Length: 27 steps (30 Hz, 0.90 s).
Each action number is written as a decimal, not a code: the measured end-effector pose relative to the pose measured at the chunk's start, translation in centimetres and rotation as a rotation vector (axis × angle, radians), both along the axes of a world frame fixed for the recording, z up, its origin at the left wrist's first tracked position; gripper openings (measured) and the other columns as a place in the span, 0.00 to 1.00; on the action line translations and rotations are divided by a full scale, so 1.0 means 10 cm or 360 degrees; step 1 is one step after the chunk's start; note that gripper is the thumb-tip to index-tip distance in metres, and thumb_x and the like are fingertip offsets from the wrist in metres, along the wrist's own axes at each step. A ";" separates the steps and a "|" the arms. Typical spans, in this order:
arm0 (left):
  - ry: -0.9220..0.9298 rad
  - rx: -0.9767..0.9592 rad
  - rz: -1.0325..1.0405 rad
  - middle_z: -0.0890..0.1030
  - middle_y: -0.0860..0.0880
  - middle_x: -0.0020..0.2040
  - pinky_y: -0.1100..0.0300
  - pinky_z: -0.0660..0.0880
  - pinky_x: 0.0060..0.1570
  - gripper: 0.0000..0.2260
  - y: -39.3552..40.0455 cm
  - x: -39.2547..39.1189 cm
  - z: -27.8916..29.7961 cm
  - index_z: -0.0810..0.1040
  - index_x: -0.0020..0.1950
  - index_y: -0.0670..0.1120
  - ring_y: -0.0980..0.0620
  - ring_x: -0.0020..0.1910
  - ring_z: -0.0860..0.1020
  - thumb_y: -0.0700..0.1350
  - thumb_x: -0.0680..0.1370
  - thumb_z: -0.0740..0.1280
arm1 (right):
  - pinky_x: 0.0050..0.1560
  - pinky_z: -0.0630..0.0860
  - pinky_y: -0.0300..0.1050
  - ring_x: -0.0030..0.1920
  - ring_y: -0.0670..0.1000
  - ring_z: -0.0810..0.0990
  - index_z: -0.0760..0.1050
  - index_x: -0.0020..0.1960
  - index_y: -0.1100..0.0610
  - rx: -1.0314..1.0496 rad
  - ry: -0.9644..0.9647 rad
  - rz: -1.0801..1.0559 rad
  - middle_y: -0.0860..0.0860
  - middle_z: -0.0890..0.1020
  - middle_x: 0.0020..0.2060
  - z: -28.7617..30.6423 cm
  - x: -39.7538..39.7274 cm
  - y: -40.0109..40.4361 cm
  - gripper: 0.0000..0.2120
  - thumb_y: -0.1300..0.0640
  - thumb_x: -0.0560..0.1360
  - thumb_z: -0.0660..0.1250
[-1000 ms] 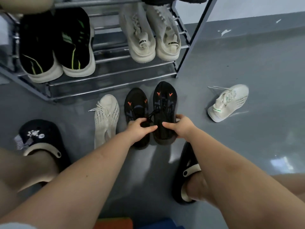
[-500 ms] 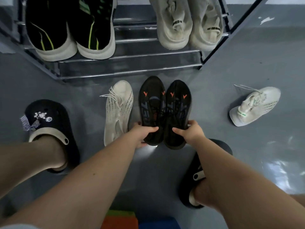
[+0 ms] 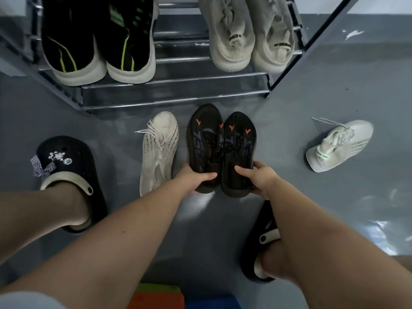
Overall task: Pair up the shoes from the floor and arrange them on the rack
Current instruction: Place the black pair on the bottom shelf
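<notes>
Two black sneakers with orange marks sit side by side in front of the rack, toes toward it. My left hand [image 3: 196,178] grips the heel of the left black sneaker [image 3: 204,139]. My right hand [image 3: 258,177] grips the heel of the right black sneaker [image 3: 239,143]. A cream knit sneaker [image 3: 159,150] lies on the floor just left of them. A white sneaker with green stripes [image 3: 338,144] lies on its side farther right. The metal shoe rack [image 3: 176,85] holds a black pair with green lines [image 3: 98,41] and a beige pair [image 3: 249,34].
My feet in black clogs stand on the grey floor, the left clog [image 3: 66,175] at the left and the right clog [image 3: 263,239] under my right forearm. A colourful stool edge [image 3: 160,297] shows at the bottom. The rack's right post [image 3: 310,43] slants upward.
Both hands have drawn the two black sneakers together and shifted from the laces to the heels. The view has tilted down and closer to the rack.
</notes>
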State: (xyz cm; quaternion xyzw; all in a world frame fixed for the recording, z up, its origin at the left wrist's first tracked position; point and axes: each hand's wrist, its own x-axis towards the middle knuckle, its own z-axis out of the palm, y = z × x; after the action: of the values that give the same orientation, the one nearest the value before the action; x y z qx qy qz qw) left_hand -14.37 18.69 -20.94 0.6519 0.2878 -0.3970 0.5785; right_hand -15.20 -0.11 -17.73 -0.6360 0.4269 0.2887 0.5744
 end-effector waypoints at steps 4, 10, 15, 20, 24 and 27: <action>0.0009 -0.0289 0.0165 0.79 0.44 0.57 0.52 0.79 0.40 0.18 0.09 0.03 0.20 0.73 0.60 0.46 0.47 0.48 0.79 0.38 0.73 0.71 | 0.44 0.80 0.47 0.48 0.54 0.82 0.71 0.67 0.59 0.0191 -0.0093 -0.0110 0.55 0.82 0.54 0.12 -0.02 0.03 0.24 0.59 0.73 0.71; -0.0033 -0.0469 0.0267 0.80 0.44 0.57 0.54 0.82 0.38 0.17 0.45 -0.02 0.38 0.73 0.63 0.45 0.48 0.49 0.80 0.39 0.75 0.69 | 0.44 0.81 0.46 0.52 0.53 0.82 0.73 0.65 0.57 0.0385 -0.0163 -0.0148 0.55 0.82 0.56 0.31 -0.06 0.27 0.22 0.57 0.73 0.71; -0.0115 -0.0450 0.0319 0.80 0.42 0.60 0.49 0.80 0.47 0.22 0.85 -0.01 0.52 0.71 0.66 0.44 0.43 0.53 0.81 0.43 0.74 0.70 | 0.53 0.78 0.47 0.51 0.52 0.81 0.73 0.66 0.56 0.0430 -0.0214 -0.0069 0.53 0.82 0.53 0.49 0.06 0.64 0.22 0.57 0.74 0.70; -0.0177 -0.0455 0.0480 0.81 0.45 0.51 0.55 0.82 0.39 0.14 1.23 0.04 0.58 0.73 0.63 0.45 0.47 0.47 0.81 0.41 0.77 0.66 | 0.46 0.78 0.43 0.46 0.49 0.81 0.67 0.71 0.58 0.0247 -0.0368 0.0050 0.54 0.80 0.58 0.52 0.24 1.11 0.30 0.59 0.72 0.73; -0.0240 -0.0413 0.0669 0.80 0.46 0.57 0.52 0.80 0.48 0.17 1.51 0.13 0.53 0.74 0.64 0.47 0.47 0.53 0.80 0.40 0.76 0.68 | 0.57 0.78 0.49 0.57 0.56 0.80 0.60 0.74 0.61 0.0077 -0.0458 0.0067 0.58 0.78 0.62 0.39 0.46 1.47 0.43 0.57 0.66 0.78; -0.0287 -0.0350 0.0775 0.80 0.47 0.56 0.53 0.80 0.46 0.16 1.66 0.28 0.51 0.75 0.62 0.49 0.48 0.51 0.80 0.40 0.75 0.69 | 0.59 0.77 0.52 0.57 0.57 0.80 0.64 0.70 0.64 0.0047 -0.0453 0.0099 0.58 0.79 0.60 0.33 0.63 1.64 0.39 0.56 0.65 0.79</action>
State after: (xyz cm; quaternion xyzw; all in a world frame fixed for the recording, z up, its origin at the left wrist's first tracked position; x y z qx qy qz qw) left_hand -11.52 35.24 -15.88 0.5295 0.3385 -0.2157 0.7474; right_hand -8.93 16.29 -14.39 -0.6750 0.3168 0.2196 0.6292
